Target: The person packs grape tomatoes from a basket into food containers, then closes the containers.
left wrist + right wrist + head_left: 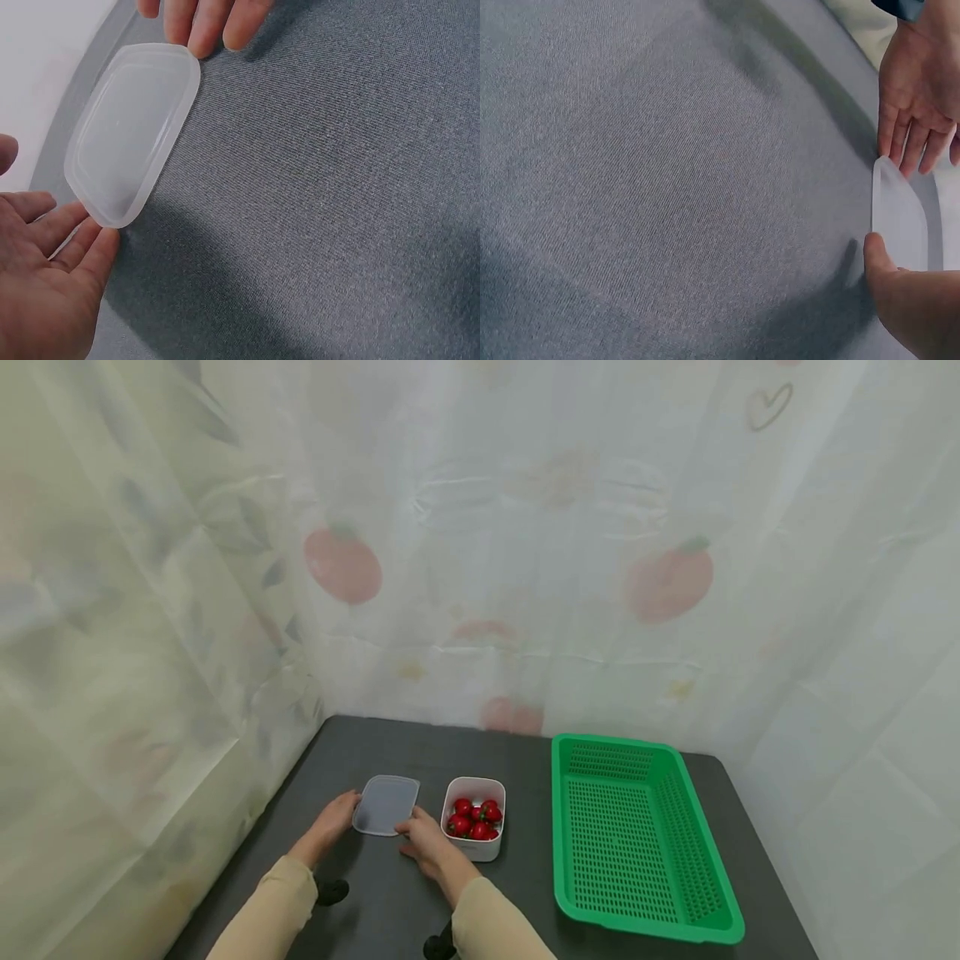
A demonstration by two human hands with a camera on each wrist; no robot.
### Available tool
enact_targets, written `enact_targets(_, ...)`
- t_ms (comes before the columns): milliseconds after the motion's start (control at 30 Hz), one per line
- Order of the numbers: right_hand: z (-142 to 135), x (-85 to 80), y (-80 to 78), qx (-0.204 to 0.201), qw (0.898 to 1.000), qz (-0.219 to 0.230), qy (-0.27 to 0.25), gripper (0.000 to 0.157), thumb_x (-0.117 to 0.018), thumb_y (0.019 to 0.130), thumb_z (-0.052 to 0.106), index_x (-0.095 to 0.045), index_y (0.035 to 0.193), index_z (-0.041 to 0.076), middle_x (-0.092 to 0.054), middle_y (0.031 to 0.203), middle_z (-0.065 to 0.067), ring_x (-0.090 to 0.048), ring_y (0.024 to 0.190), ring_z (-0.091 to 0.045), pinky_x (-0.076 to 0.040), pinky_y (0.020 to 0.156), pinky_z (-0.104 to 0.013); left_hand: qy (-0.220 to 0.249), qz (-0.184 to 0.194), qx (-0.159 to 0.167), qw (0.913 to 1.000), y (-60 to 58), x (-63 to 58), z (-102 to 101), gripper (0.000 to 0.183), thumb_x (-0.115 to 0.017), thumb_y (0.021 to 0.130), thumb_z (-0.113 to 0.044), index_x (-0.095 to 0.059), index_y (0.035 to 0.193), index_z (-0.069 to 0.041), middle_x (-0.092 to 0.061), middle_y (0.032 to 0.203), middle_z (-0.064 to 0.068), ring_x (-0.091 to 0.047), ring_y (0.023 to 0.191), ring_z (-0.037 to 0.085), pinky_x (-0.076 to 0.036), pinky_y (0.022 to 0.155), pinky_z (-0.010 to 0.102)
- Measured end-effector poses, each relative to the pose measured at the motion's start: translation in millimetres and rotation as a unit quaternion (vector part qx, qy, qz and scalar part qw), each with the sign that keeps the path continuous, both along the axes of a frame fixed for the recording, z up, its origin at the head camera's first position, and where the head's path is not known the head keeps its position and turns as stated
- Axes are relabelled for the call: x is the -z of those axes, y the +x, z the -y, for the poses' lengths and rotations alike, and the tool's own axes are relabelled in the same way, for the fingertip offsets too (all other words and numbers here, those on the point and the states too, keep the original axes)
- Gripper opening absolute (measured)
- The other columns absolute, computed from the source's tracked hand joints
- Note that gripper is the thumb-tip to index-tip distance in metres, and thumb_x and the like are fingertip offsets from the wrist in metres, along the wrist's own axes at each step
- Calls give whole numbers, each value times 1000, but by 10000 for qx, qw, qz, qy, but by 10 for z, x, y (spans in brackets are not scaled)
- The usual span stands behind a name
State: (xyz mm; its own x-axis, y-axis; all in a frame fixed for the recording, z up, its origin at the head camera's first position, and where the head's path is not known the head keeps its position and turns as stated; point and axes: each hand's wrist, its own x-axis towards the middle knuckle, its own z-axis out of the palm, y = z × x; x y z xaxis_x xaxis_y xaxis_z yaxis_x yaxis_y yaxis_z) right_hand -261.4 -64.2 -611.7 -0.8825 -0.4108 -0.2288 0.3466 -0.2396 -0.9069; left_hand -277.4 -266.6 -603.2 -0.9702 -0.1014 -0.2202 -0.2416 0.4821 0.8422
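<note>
A translucent plastic lid [387, 805] is between both hands at the left of the dark table. At the lid's left edge is the left hand [333, 820]; in the left wrist view its straight fingers [84, 244] touch a corner, the thumb standing apart. The right hand [431, 843] holds the lid's near right corner, with its thumb [877, 259] against the edge in the right wrist view. Some of its fingers are hidden there. Just right of that hand stands a white square container [480, 850], uncovered, with several small red tomatoes [461, 825] inside.
A large green perforated basket [618, 843] occupies the table's right side. The dark table [517, 760] meets a printed curtain [487, 568] at the back, with more curtain along the left and right.
</note>
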Motion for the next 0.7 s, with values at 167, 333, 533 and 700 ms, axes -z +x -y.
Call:
enact_targets(167,43,-98,23,1,9998,-186,-21,71,-56,91,-1,-29,157,-5,-36,156,-28,-30,145,-45,-23,110,-73,169,-178,-10,9997,55,-117,7,66,-32,111,-34,-19,157,12,-13,164,32,-14,149,49,-24,117,60)
enact_targets(333,70,-272,9,175,9990,-402,-66,76,-60,92,2,-23,158,-4,-33,158,-26,-31,145,-44,-24,111,-72,297,-446,-143,9985,116,-285,-5,71,-32,111,-44,-13,163,1,-13,165,29,-26,146,49,-26,116,60)
enact_targets(533,-106,-534,-21,319,9968,-725,101,85,-64,93,10,-14,160,-6,-26,160,-30,-34,144,-46,-30,113,-62,612,-1056,-155,9924,129,-442,-102,74,-36,110,-50,-12,164,-5,-14,166,26,-37,141,49,-32,114,57)
enact_targets(700,-410,-670,-37,292,9946,-966,250,86,-64,98,19,-12,162,-2,-21,163,-28,-28,148,-44,-30,115,-58,824,-1676,61,9824,130,-569,-319,71,-38,111,-46,-15,164,-5,-17,163,28,-32,145,45,-35,113,55)
